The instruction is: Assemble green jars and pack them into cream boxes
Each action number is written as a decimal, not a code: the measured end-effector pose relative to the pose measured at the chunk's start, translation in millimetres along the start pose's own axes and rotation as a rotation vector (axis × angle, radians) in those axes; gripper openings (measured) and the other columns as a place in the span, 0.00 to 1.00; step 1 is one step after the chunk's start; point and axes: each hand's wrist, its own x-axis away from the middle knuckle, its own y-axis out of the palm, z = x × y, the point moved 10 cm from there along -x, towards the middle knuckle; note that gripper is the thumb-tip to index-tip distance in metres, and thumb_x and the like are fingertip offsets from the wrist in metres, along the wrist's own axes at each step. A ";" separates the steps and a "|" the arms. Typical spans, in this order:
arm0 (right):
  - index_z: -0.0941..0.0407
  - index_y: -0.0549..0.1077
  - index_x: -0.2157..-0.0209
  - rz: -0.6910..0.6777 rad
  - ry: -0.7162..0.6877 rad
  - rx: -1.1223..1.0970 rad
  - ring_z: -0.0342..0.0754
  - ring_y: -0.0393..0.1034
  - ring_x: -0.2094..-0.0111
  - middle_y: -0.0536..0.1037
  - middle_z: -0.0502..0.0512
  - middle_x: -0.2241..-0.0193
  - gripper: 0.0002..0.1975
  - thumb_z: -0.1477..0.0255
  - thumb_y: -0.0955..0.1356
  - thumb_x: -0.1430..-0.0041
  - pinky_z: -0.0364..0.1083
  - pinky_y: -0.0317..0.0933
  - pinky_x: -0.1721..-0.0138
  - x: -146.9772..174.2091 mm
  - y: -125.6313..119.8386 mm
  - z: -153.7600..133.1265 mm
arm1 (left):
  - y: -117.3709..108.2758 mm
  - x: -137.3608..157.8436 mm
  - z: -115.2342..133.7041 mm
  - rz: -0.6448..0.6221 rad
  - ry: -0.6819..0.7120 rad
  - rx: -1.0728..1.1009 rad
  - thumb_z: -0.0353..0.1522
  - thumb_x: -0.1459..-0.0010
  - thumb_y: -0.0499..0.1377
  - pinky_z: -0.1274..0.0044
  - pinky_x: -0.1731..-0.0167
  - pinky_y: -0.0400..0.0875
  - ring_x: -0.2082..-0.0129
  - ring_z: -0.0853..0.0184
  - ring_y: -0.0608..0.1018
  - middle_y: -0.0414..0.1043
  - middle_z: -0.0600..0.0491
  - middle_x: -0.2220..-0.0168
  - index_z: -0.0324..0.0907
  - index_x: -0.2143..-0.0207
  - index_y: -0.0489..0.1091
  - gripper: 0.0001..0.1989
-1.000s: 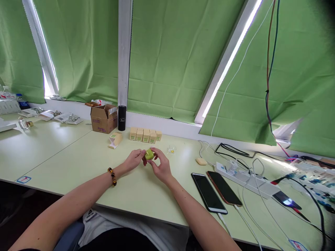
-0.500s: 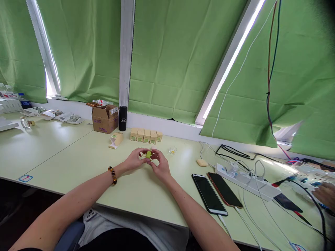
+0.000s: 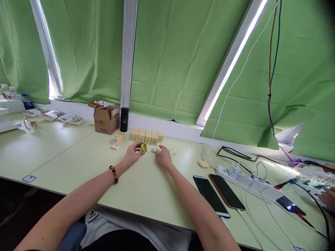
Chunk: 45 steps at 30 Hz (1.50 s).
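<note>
My left hand (image 3: 133, 153) is closed around a small green cup-shaped piece (image 3: 143, 147), its hollow opening turned to the right. Just to the right, my right hand (image 3: 164, 157) has its thumb and fingers around a small whitish rounded piece (image 3: 155, 150); the exact kind of that piece is too small to tell. Beyond the right fingers lies a small clear plastic piece (image 3: 173, 152) with a yellow spot. An opened small cardboard box (image 3: 117, 141) lies on its side to the left. Several small tan boxes (image 3: 148, 137) stand in a row behind my hands.
A brown carton (image 3: 106, 120) and a black cylinder (image 3: 124, 119) stand at the back. Two phones (image 3: 211, 196) lie right of my right arm, by a power strip (image 3: 248, 183) with tangled cables. Glass bottles (image 3: 29, 123) are far left. Another person's hand (image 3: 328, 197) shows at the right edge.
My hands have moved apart. The green piece that both hands held is now in the left hand alone, and a whitish rounded piece shows at my right fingers.
</note>
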 end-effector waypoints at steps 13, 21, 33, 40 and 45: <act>0.53 0.69 0.54 -0.009 0.008 -0.362 0.51 0.77 0.60 0.83 0.58 0.59 0.20 0.63 0.73 0.47 0.50 0.68 0.61 21.6 -17.0 -55.1 | -2.4 3.7 17.8 0.040 0.080 0.046 0.35 0.49 0.69 0.64 0.48 0.75 0.53 0.61 0.79 0.78 0.44 0.49 0.41 0.48 0.72 0.25; 0.53 0.71 0.53 0.009 -0.036 -0.662 0.53 0.76 0.54 0.81 0.61 0.54 0.21 0.62 0.76 0.46 0.53 0.72 0.56 62.4 -40.7 -100.3 | 7.5 5.7 31.3 0.044 0.139 0.058 0.35 0.47 0.68 0.64 0.48 0.75 0.52 0.61 0.79 0.78 0.45 0.48 0.42 0.46 0.72 0.25; 0.51 0.67 0.57 0.020 -0.116 -0.526 0.49 0.74 0.58 0.77 0.54 0.59 0.17 0.65 0.74 0.44 0.53 0.73 0.53 71.8 -42.2 -114.3 | 21.6 3.0 54.0 -0.012 0.220 -0.015 0.32 0.45 0.66 0.63 0.47 0.75 0.50 0.60 0.79 0.77 0.45 0.47 0.43 0.45 0.72 0.23; 0.51 0.73 0.53 0.081 -0.198 -0.312 0.51 0.71 0.56 0.75 0.55 0.56 0.14 0.68 0.73 0.42 0.53 0.71 0.52 77.8 -48.7 -122.8 | 22.4 23.7 56.3 -0.092 0.270 -0.108 0.29 0.43 0.65 0.60 0.41 0.70 0.44 0.57 0.76 0.75 0.47 0.44 0.46 0.45 0.72 0.23; 0.51 0.73 0.52 0.019 -0.160 -0.395 0.51 0.73 0.55 0.76 0.56 0.55 0.16 0.67 0.73 0.42 0.54 0.71 0.51 76.7 -39.5 -113.0 | 29.8 31.6 66.0 -0.138 0.334 -0.161 0.28 0.42 0.64 0.61 0.42 0.72 0.42 0.57 0.76 0.74 0.45 0.43 0.46 0.44 0.72 0.23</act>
